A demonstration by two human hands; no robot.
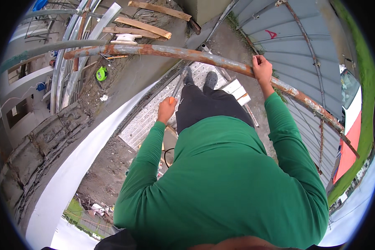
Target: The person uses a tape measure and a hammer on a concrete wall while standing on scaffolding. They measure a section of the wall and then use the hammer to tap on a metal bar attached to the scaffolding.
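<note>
My left hand (166, 111) is closed in front of my left thigh, with a small orange thing (171, 100) showing at its fingertips; its kind is too small to tell. My right hand (262, 71) is raised at the rusty metal pipe (225, 61), its wrist side over the pipe. The fingers of that hand are curled toward the thumb, and whatever they pinch, if anything, cannot be made out. The pipe runs across in front of me from upper left to lower right. Below it my dark shoes (210, 79) stand on a perforated metal platform (148, 118).
A bright green tape-measure-like case (101, 73) lies on the rough concrete ledge at left. Wooden boards (143, 27) and metal channels (66, 62) lie beyond. Corrugated grey sheeting (293, 46) stands at right, and white slats (236, 91) sit beside my legs.
</note>
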